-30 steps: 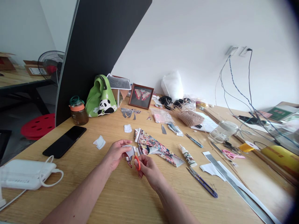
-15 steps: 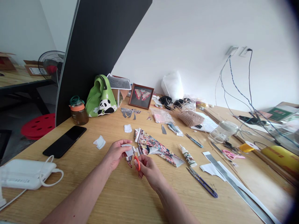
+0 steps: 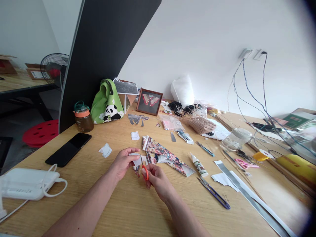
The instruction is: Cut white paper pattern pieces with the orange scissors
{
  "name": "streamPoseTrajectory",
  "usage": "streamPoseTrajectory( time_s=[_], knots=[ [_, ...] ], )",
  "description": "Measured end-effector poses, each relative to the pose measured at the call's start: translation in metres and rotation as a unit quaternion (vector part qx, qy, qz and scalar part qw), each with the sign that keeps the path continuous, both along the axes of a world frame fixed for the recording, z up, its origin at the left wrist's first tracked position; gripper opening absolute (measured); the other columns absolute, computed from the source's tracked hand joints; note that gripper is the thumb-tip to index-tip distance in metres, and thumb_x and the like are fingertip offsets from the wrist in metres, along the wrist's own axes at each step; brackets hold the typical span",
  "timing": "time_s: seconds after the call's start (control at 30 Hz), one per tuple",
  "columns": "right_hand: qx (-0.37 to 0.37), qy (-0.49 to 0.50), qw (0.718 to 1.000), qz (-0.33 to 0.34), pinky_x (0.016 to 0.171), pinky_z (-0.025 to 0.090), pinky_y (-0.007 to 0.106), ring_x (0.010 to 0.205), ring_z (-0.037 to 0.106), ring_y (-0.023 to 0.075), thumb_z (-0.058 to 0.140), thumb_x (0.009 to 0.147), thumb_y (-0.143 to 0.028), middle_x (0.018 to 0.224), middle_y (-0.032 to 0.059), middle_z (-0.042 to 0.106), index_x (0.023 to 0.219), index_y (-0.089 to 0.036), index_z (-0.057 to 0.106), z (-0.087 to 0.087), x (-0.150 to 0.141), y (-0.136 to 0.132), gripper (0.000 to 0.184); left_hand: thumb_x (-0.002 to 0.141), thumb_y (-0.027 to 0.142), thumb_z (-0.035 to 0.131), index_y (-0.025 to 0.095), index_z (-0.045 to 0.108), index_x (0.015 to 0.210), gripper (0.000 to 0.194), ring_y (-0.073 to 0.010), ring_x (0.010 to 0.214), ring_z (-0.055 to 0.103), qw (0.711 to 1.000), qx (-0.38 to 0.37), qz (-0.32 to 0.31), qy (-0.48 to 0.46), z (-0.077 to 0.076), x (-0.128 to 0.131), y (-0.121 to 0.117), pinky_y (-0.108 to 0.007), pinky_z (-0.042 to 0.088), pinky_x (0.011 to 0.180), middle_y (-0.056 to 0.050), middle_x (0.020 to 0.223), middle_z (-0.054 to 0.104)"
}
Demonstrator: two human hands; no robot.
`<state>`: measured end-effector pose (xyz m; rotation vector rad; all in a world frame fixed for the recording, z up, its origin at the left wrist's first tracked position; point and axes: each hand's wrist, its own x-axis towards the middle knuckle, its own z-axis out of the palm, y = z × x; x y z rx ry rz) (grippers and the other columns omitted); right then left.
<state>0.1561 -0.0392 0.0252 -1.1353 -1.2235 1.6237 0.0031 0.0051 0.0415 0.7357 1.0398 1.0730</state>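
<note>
My left hand (image 3: 123, 162) pinches a small white piece (image 3: 136, 161), paper or backed fabric, between thumb and fingers. In my right hand (image 3: 156, 177) is a pair of scissors (image 3: 146, 173) with orange handles, its blades pointing up at the right edge of the white piece. Whether the blades are parted is too small to tell. Just behind both hands lies folded floral fabric (image 3: 163, 151), its pale underside partly showing. A scrap of the same print pokes out below the white piece. Two more white cut pieces (image 3: 106, 150) (image 3: 135, 135) rest on the table.
A phone (image 3: 69, 149) and white power strip (image 3: 29, 184) lie left. To the right are a glue bottle (image 3: 198, 165), thread snips (image 3: 214, 193), a craft knife (image 3: 205, 148) and grey strips (image 3: 249, 192). A framed butterfly (image 3: 149, 102) and green panda bag (image 3: 106, 103) stand behind.
The scissor blades have shifted slightly against the edge of the white piece, which has tilted a little. Both hands stay almost in place.
</note>
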Motion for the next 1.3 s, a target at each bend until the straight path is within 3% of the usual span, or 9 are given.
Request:
streamPoseTrajectory(
  time_s=[0.63,1.3],
  knots=[
    [0.005,0.001,1.0,-0.012,0.039,0.029,0.019,0.039,0.035,0.0043,0.07,0.065,-0.061,0.05,-0.0079,0.043,0.064,-0.017,0.046,0.0002,-0.0015,-0.0005,0.05,0.05,0.017,0.077,0.012,0.062,0.088,0.041,-0.0135,0.058,0.06,1.0,-0.003,0.002,-0.008,0.0011,0.0003,-0.0011,-0.025,0.047,0.057,-0.001,0.065,0.066],
    [0.0,0.002,1.0,-0.003,0.041,0.029,0.02,0.041,0.037,0.004,0.069,0.065,-0.061,0.059,-0.0039,0.053,0.065,-0.017,0.047,0.0015,-0.0005,-0.001,0.05,0.052,0.016,0.076,0.012,0.062,0.089,0.04,-0.0134,0.056,0.059,1.0,0.001,-0.014,0.006,0.0,0.0008,-0.0007,-0.026,0.046,0.056,-0.002,0.066,0.066]
  ],
)
